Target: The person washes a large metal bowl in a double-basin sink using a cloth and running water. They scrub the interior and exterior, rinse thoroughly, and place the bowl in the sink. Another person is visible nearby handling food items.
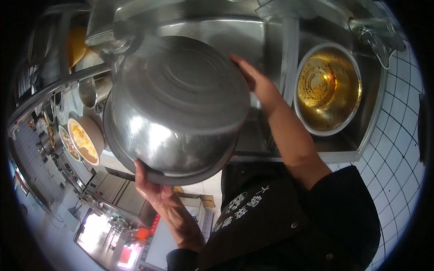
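A large stainless steel basin is held up between my two hands, tilted with its underside towards me. My left hand grips the basin's rim at the lower left, thumb on the outer wall. My right hand holds the basin's far right side near its base; part of its fingers is hidden behind the metal. Below and behind the basin lies a stainless steel sink. In the sink compartment on the right rests a metal bowl with yellowish oily liquid and dark specks.
A pinkish bowl of yellow food pieces and a green-rimmed bowl stand on the counter at left, near a metal container. A metal rail runs above them. White tiled wall borders the right sink.
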Motion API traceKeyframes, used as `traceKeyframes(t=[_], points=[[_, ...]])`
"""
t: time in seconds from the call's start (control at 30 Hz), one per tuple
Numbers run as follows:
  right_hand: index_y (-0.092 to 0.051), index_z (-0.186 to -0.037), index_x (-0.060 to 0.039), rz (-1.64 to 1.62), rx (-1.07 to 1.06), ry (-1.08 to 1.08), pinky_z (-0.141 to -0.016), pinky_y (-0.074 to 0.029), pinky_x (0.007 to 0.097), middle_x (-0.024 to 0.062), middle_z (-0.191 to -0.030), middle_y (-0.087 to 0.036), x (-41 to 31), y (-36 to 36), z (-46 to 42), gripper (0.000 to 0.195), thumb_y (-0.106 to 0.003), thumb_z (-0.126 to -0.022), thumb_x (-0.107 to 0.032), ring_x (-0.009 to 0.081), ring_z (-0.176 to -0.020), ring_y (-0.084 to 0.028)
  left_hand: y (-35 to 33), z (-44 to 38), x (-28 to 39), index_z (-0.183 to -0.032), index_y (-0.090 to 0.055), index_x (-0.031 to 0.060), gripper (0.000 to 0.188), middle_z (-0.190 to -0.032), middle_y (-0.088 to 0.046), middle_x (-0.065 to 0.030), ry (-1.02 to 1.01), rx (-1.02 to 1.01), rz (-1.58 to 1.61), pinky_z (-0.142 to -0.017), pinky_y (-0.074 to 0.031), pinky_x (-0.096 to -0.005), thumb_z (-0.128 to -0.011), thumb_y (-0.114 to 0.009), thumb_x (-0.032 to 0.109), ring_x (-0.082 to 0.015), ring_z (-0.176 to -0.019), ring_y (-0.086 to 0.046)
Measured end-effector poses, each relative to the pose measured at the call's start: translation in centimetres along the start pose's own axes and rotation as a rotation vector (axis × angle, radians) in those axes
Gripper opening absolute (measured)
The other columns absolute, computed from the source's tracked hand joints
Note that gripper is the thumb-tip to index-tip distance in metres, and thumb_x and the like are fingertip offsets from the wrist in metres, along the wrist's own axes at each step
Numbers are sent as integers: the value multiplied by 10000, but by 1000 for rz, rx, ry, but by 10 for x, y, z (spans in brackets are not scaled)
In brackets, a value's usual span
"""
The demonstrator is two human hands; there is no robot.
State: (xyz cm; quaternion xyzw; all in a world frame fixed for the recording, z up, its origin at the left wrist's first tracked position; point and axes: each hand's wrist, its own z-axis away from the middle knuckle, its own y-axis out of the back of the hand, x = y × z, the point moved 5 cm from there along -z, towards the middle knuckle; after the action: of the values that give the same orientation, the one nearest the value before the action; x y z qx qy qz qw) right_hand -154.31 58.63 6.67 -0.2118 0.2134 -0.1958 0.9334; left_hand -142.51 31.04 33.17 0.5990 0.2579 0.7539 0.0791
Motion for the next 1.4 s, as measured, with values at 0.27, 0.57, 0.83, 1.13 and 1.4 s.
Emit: traceKeyframes(t=[0.27, 0.57, 0.83, 1.13, 1.4], points=[[-610, -1394, -79, 450, -307, 3, -1072, -459, 391, 112, -1384, -622, -104, -97, -36, 568, -522, -1026, -502, 231, -1256, -585, 38, 32, -60, -1401, -479, -50, 732, -1158, -655, -171, 464, 34, 757, -850, -563, -411, -826, -785, 281, -306, -1015, -662], [-670, -1259, -25, 1250, -442, 520, -970, -469, 290, 73, -1170, -697, -174, -180, 15, 392, -565, -988, -288, 162, -1088, -617, 4, 20, 12, -1317, -564, -64, 444, -1119, -670, -84, 372, -245, 560, -936, -465, -329, -958, -701, 159, -185, -1023, -598], [-682, -1181, -35, 1505, -364, 1108, -975, -495, 420, 177, -1168, -676, -161, -199, 115, 312, -603, -959, -239, 331, -1106, -637, -17, 5, 18, -1023, -649, -31, 247, -734, -553, 33, 283, -448, 360, -593, -374, -256, -1032, -619, 214, -72, -688, -458], [-712, -1206, -76, 1600, -570, 1461, -1158, -369, 491, 82, -1300, -648, -16, -186, 203, 344, -623, -888, -174, 276, -1311, -541, -69, -32, -18, -1254, -583, -29, 657, -1102, -665, -101, 478, -168, 715, -819, -540, -323, -1017, -520, 580, -195, -973, -648], [-732, -1076, -114, 1485, -701, 1411, -1042, -465, 412, 28, -1157, -672, 48, -98, 198, 269, -633, -827, -147, 233, -1203, -590, -51, -22, -26, -1291, -537, -64, 564, -1083, -669, -166, 625, 30, 685, -655, -580, -304, -1040, -559, 440, -221, -861, -692]])
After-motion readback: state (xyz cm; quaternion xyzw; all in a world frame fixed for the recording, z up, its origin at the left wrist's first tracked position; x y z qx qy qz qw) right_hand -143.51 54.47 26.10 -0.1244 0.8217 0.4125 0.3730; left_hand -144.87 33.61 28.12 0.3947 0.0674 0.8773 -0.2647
